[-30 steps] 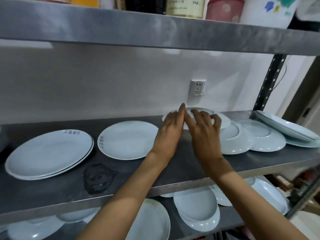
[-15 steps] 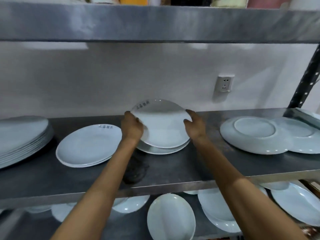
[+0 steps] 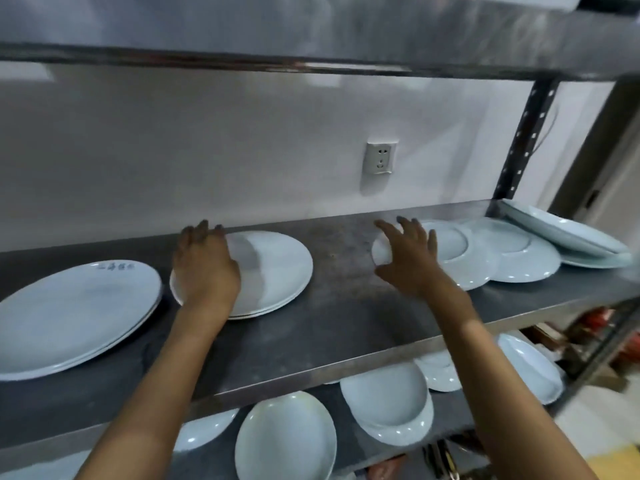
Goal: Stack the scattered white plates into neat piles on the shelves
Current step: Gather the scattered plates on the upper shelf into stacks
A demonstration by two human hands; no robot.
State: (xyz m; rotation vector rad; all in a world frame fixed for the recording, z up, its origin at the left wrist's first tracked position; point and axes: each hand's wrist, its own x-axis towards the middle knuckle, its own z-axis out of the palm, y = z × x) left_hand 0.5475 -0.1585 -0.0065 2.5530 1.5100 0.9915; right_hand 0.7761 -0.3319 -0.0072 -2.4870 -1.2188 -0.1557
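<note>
— Where is the left hand (image 3: 204, 268)?
— On the middle shelf (image 3: 346, 327), resting flat over the left part of a small pile of white plates (image 3: 273, 268) that sits left of the shelf's centre. Its fingers are straight and close together, reaching toward the back edge; they curl round nothing.

— And the right hand (image 3: 408, 258)?
— It hovers right of centre, fingers spread apart and slightly bent, gripping nothing. It is over the left rim of an upturned plate (image 3: 450, 251); whether it touches that plate, I cannot tell.

— What else is on that shelf?
— At the left end lies a larger pile of plates (image 3: 76, 313), faint lettering near its far rim. Beside the upturned plate a second upturned plate (image 3: 519, 254) overlaps it, and at the right end tilted plates (image 3: 568, 233) lean by the post (image 3: 523, 140).

— Below?
— The lower shelf (image 3: 446, 427) holds scattered oval dishes (image 3: 287, 438), some overlapping.

— Behind?
— A white wall with a socket (image 3: 380, 157), above the back edge.
</note>
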